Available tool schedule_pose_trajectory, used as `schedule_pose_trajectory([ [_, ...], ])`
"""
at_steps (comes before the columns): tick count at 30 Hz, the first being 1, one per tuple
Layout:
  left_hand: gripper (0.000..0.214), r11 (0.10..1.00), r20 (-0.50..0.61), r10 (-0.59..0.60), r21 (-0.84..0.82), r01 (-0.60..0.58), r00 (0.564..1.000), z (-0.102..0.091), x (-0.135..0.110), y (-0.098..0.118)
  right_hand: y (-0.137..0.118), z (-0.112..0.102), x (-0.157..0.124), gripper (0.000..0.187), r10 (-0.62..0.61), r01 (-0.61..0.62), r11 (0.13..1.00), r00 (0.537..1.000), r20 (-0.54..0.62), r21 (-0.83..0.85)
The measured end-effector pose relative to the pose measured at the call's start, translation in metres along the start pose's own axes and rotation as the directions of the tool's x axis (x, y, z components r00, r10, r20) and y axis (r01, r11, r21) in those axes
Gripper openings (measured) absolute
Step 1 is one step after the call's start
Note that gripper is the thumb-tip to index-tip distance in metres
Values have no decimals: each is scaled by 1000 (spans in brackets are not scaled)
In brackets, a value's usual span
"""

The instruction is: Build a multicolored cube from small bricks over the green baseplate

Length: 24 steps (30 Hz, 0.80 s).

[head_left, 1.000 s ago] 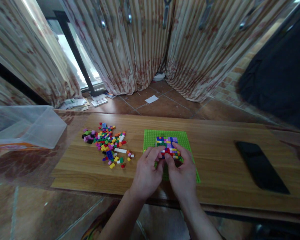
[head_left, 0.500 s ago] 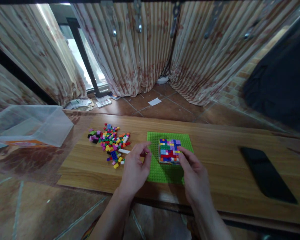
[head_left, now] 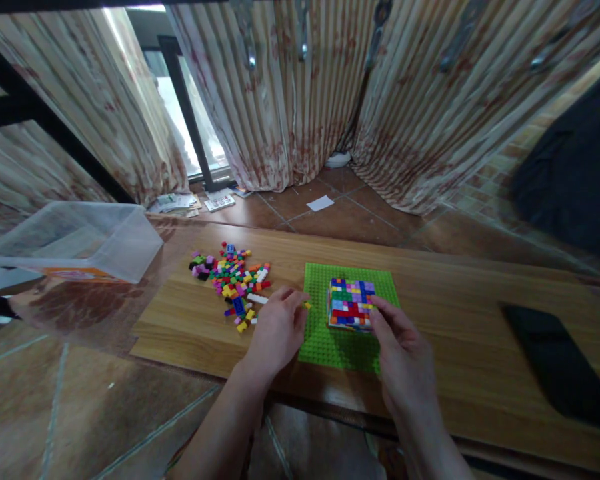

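A low block built of many-coloured toy bricks (head_left: 351,303) stands on a green studded baseplate (head_left: 340,353). My right hand (head_left: 405,337) is closed at the right edge of this block, thumb and index finger pinching there. Whether a small loose brick is also between those fingertips is hidden. Over the baseplate's left edge, my left hand (head_left: 280,327) is closed with a small yellow brick (head_left: 307,305) at its fingertips, apart from the block. Loose toy bricks (head_left: 233,273) in many colours lie scattered just left of my left hand, a long white brick (head_left: 257,299) among them.
The wooden table (head_left: 460,313) carries a black phone-like slab (head_left: 555,360) at the right. A clear plastic bin (head_left: 130,247) with an orange label stands at the left. Striped curtains (head_left: 280,100) hang beyond, and papers (head_left: 320,203) lie on the tiled floor.
A yellow brick now shows at my left fingertips, where none was plain before. My right hand stays at the block's right edge. The whole view has shifted slightly.
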<state>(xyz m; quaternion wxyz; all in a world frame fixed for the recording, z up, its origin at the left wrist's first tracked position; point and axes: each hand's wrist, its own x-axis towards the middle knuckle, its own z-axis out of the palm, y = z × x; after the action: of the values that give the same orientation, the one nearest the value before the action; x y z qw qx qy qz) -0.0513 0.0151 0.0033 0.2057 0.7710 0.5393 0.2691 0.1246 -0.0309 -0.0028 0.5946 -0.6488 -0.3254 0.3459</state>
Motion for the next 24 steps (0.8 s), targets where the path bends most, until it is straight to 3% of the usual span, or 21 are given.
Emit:
schedule_pose_trajectory([
  [8, 17, 996, 2, 14, 87, -15, 1000, 9, 3, 1, 1, -1, 1, 39, 13, -14, 1000, 1000, 26, 21],
  [12, 12, 999, -72, 17, -38, -20, 997, 4, 0, 11, 1, -1, 2, 37, 12, -12, 999, 1000, 19, 32],
  [17, 11, 963, -184, 128, -211, -166, 975, 3, -6, 27, -1, -1, 2, 36, 0, -1, 999, 1000, 14, 52],
  [24, 17, 920, -149, 266, -255, -297, 952, 5, -8, 29, -5, -2, 1, 34, 3, -5, 999, 999, 37, 52],
])
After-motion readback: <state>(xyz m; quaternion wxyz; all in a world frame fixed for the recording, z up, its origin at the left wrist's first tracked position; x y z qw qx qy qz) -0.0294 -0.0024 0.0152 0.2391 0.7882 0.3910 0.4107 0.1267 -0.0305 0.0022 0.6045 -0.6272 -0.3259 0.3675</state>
